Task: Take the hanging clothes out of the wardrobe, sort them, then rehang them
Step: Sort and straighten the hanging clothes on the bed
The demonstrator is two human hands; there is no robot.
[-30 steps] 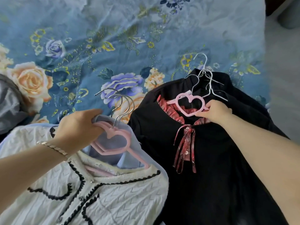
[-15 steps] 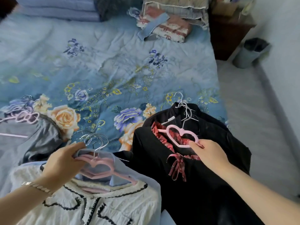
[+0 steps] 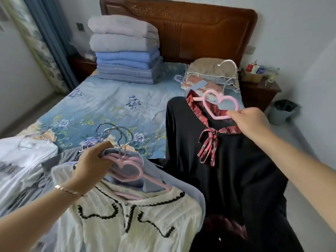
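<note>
At the far left, a pale grey-and-white garment (image 3: pixel 23 160) is lying on the bed (image 3: pixel 109 106). Just right of it, your left hand (image 3: pixel 92 160) is gripping a bunch of pink hangers (image 3: pixel 127 168). The fingers are curling round their tops, just under the metal hooks (image 3: pixel 116 131) that are sticking up above your knuckles. A cream cardigan (image 3: pixel 127 224) with black trim is hanging at the front of that bunch, and a light blue shirt (image 3: pixel 196 195) is showing behind its collar and right shoulder. Beyond them, a stack of folded quilts (image 3: pixel 125 51) is sitting near the headboard (image 3: pixel 181 24). Further right, your right hand (image 3: pixel 249 122) is pinching the lower edge of a pink heart hanger (image 3: pixel 220 104) between thumb and curled fingers, holding it up in front of a pillow (image 3: pixel 205 70). A black dress (image 3: pixel 236 170) with a red plaid collar and bow (image 3: pixel 209 148) is hanging from it, just beside the cardigan. At the far right, a nightstand (image 3: pixel 260 88) and a bin (image 3: pixel 281 111) are standing by the wall.
</note>
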